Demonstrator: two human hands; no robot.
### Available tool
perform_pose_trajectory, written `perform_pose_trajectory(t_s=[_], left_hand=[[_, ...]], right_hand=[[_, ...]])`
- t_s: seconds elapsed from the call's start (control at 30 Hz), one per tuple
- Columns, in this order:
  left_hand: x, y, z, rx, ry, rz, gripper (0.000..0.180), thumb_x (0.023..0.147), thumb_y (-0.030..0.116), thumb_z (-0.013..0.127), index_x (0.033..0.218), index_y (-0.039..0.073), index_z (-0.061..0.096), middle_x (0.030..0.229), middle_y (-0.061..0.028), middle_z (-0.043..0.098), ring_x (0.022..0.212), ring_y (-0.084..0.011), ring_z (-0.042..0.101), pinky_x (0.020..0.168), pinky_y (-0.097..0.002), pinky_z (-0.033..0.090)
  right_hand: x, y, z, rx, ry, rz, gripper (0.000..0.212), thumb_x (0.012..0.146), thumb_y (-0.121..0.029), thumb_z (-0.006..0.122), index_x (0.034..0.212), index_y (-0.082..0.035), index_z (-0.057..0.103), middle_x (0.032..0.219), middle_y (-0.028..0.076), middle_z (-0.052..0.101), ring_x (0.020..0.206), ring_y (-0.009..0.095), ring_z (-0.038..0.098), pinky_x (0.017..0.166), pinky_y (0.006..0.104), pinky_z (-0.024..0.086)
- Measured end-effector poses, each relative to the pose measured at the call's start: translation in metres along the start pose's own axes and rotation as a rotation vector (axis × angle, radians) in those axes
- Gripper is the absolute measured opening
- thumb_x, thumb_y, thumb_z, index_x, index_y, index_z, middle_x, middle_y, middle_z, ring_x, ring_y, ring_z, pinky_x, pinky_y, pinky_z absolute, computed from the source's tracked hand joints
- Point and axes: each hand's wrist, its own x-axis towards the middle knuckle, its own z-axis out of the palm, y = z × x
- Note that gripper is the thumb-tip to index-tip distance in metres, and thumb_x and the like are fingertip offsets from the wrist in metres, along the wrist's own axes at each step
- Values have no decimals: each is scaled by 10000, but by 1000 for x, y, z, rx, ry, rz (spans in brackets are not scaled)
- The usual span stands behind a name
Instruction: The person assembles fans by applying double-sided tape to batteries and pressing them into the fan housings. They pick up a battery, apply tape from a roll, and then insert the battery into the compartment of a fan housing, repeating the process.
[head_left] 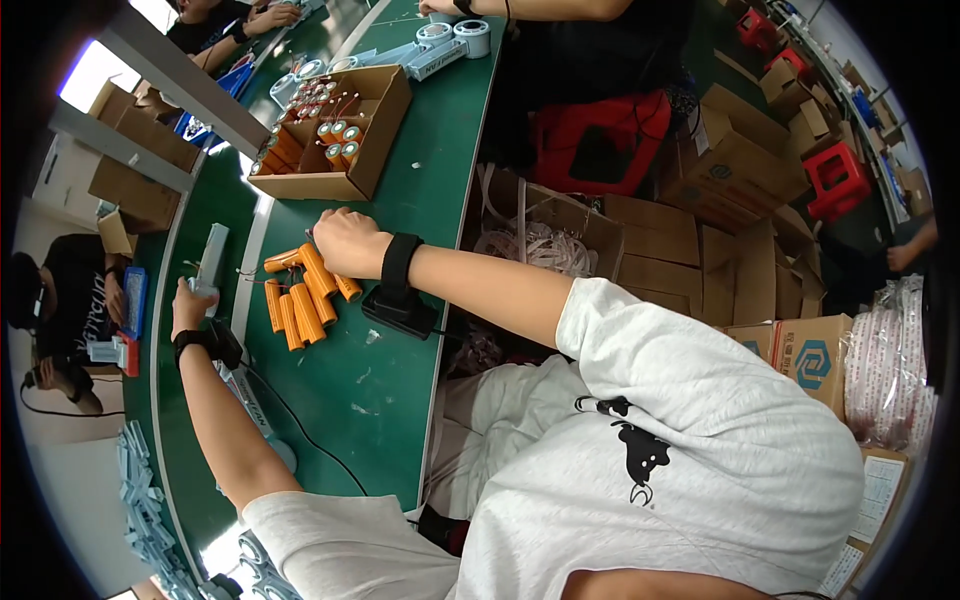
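Observation:
My left hand (194,304) is closed around the lower end of a light-blue plastic housing (213,256), above the left part of the green bench. Thin wires show beside the housing. My right hand (347,243) has its fingers curled together at the upper edge of a loose pile of orange cylindrical battery packs (303,308). Its fingertips are partly hidden, and what they pinch is too small to make out. Several packs lie side by side, some with thin wires at their ends. Both wrists carry black straps with a small black box.
An open cardboard box (375,150) of orange batteries stands beyond the pile. Light-blue fan-like parts (435,50) lie at the bench's far end. Nearer me is another light-blue device (255,405) beside a black cable (310,440). Co-workers sit around; cartons (735,150) and red stools (600,145) stand right.

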Motion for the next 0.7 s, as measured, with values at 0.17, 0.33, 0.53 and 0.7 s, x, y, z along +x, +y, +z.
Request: perform_pose_trajectory(t_s=[0.17,0.33,0.53,0.7], left_hand=[[-61,30,-62,-28,161,293,674,758,281,655,1291,12,341,1336,-210,319,1247,-326,305,990,-356,299],[-344,61,-151,-90,-547,-178,403,641,141,718,987,4,563,929,-147,570,898,-297,502,780,-376,388],[-492,76,-65,-180,10,-285,434,579,125,741,949,9,547,927,-133,546,929,-305,456,811,-388,360],[-489,94,-65,-211,210,-288,420,561,70,703,929,-2,513,960,-118,510,934,-304,426,838,-394,338]], right_hand=[[-18,38,-65,304,-293,17,233,761,-105,539,914,70,549,895,203,583,725,315,610,621,383,498],[-71,50,-89,1687,-570,45,334,849,-199,470,1081,41,477,825,94,545,664,186,571,556,302,465],[-109,6,-75,1954,-1126,29,346,879,-241,503,1097,24,459,795,63,513,615,153,532,584,272,447],[-156,-48,-47,1585,-932,-9,361,801,-238,636,1030,14,517,760,33,510,618,120,517,589,259,428]])
